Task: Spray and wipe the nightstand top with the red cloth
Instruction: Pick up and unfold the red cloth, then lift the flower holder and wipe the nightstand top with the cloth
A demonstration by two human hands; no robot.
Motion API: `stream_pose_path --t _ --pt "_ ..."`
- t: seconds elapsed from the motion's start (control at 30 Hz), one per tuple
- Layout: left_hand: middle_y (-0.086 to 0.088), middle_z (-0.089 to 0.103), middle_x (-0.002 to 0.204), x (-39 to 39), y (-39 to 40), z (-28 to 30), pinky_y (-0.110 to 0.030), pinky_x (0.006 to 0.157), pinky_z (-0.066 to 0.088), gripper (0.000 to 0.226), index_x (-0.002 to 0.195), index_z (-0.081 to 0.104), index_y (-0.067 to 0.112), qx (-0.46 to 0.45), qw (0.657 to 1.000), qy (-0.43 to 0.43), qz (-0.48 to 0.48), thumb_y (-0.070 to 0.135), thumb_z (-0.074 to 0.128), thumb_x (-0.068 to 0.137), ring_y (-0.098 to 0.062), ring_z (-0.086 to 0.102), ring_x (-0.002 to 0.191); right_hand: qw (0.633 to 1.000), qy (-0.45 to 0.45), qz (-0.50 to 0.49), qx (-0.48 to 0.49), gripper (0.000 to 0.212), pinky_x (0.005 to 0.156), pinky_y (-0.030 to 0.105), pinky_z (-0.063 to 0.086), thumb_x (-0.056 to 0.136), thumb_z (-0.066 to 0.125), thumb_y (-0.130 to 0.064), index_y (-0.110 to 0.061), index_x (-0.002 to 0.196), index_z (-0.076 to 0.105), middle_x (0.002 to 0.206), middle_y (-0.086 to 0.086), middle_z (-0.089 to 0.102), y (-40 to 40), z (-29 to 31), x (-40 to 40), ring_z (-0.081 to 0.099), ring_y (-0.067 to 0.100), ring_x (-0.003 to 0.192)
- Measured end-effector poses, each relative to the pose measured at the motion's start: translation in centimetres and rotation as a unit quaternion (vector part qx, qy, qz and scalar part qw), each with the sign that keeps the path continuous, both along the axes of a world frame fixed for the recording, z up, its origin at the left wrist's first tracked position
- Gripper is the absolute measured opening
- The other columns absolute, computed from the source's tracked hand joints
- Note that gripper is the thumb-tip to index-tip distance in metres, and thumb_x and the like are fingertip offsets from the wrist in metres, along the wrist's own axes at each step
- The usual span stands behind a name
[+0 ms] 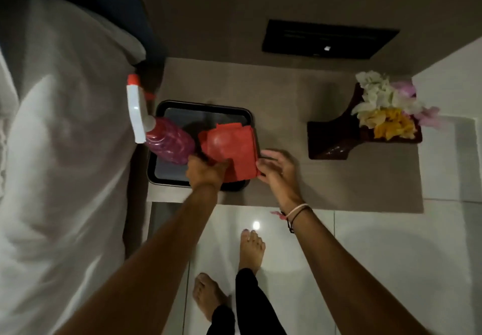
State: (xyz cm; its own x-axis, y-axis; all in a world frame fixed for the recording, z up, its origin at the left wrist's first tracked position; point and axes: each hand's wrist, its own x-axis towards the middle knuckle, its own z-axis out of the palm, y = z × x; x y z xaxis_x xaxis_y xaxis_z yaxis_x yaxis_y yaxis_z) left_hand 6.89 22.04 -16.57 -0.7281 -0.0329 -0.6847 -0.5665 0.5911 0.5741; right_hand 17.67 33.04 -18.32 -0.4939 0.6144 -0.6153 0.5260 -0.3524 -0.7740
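Observation:
A folded red cloth (pixel 229 149) lies in the right half of a dark tray (pixel 182 115) on the left part of the brown nightstand top (pixel 300 178). A pink spray bottle (pixel 169 139) with a white and red trigger head stands in the tray's left side. My left hand (pixel 206 171) grips the cloth's near left corner. My right hand (pixel 276 169) touches the cloth's near right edge with fingers spread; whether it grips the cloth is unclear.
A dark vase with white, yellow and pink flowers (pixel 380 110) lies on the nightstand's right side. A black panel (pixel 328 39) is set in the wall behind. A bed with white linen (pixel 60 152) borders the left. My bare feet stand on white tiles (pixel 391 256).

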Motion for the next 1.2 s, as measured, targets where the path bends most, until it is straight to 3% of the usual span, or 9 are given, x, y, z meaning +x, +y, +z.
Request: stream_pose_path --t 0.13,0.2,0.33,0.47,0.6,0.67,0.87,1.1,1.2 --pt "-0.005 0.07 0.111 1.9 0.1 1.7 -0.057 0.104 0.055 0.037 0.11 0.067 0.015 0.169 0.981 -0.07 0.067 0.002 0.082 0.079 -0.035 0.068 0.115 0.998 0.005 -0.062 -0.009 0.021 0.088 0.039 0.062 0.097 0.069 -0.012 -0.006 0.118 0.07 0.103 0.006 0.072 0.0 0.6 2.2 0.071 0.032 0.109" --pt "-0.004 0.075 0.109 3.7 -0.3 2.6 -0.055 0.1 0.058 0.028 0.102 0.07 0.025 0.201 0.975 -0.093 0.014 0.007 0.079 0.083 -0.033 0.071 0.111 0.987 0.035 -0.106 -0.115 0.02 0.079 0.029 0.064 0.101 0.064 -0.034 -0.019 0.109 0.074 0.11 0.006 0.077 0.1 1.4 4.1 0.074 0.03 0.112" --pt "-0.002 0.08 0.107 7.3 -1.1 4.4 -0.046 0.089 0.063 0.031 0.108 0.077 0.028 0.257 0.938 -0.156 -0.17 0.014 0.08 0.08 -0.028 0.075 0.107 0.907 0.161 -0.153 -0.359 0.065 0.105 0.053 0.055 0.096 0.047 -0.07 -0.021 0.131 0.072 0.135 0.017 0.071 -0.5 1.8 9.4 0.071 0.034 0.12" --pt "0.008 0.08 0.09 10.6 -0.7 5.6 -0.034 0.085 0.062 0.022 0.088 0.077 0.037 0.167 0.902 -0.055 -0.394 0.016 0.082 0.081 -0.019 0.076 0.095 0.859 0.239 -0.182 -0.416 0.073 0.122 0.065 0.03 0.098 0.053 -0.064 -0.023 0.157 0.044 0.158 0.023 0.047 -2.3 1.7 15.2 0.043 0.044 0.147" --pt "0.003 0.076 0.104 11.7 0.6 7.5 -0.035 0.084 0.061 0.023 0.105 0.075 0.02 0.057 0.854 0.122 -0.502 0.038 0.074 0.09 -0.015 0.071 0.096 0.838 0.265 -0.291 -0.377 0.049 0.118 0.064 0.037 0.102 0.061 -0.032 -0.03 0.15 0.053 0.153 0.018 0.056 -3.9 1.6 19.4 0.056 0.041 0.138" --pt "0.002 0.071 0.11 11.0 2.3 9.4 -0.034 0.079 0.059 0.031 0.11 0.069 0.021 0.035 0.833 0.206 -0.511 0.047 0.067 0.093 -0.017 0.069 0.098 0.829 0.262 -0.345 -0.355 0.05 0.114 0.062 0.043 0.1 0.064 -0.035 -0.028 0.149 0.056 0.147 0.015 0.062 -4.2 1.5 21.2 0.06 0.039 0.135" --pt "-0.016 0.046 0.15 9.0 10.7 13.9 -0.055 0.109 0.045 0.066 0.146 0.045 0.023 0.001 0.685 0.421 -0.594 0.065 0.046 0.095 -0.035 0.046 0.137 0.79 0.255 -0.458 -0.318 0.039 0.112 0.058 0.048 0.098 0.063 -0.044 -0.021 0.127 0.076 0.138 0.016 0.069 -3.3 1.0 23.4 0.07 0.036 0.123" --pt "-0.02 0.005 0.173 8.4 20.9 13.0 -0.067 0.126 0.014 0.092 0.162 0.012 0.043 -0.089 0.566 0.414 -0.707 0.085 0.035 0.084 -0.039 0.007 0.16 0.744 0.284 -0.513 -0.32 0.059 0.09 0.051 0.062 0.094 0.065 -0.044 -0.017 0.145 0.054 0.134 0.016 0.072 0.9 2.2 23.7 0.074 0.036 0.115" --pt "-0.019 0.007 0.173 6.8 23.0 11.8 -0.071 0.123 0.018 0.091 0.161 0.012 0.045 -0.112 0.529 0.396 -0.742 0.086 0.033 0.083 -0.04 0.01 0.16 0.746 0.316 -0.505 -0.298 0.066 0.093 0.05 0.062 0.089 0.066 -0.045 -0.018 0.148 0.054 0.14 0.015 0.068 4.6 2.5 23.0 0.067 0.038 0.126"
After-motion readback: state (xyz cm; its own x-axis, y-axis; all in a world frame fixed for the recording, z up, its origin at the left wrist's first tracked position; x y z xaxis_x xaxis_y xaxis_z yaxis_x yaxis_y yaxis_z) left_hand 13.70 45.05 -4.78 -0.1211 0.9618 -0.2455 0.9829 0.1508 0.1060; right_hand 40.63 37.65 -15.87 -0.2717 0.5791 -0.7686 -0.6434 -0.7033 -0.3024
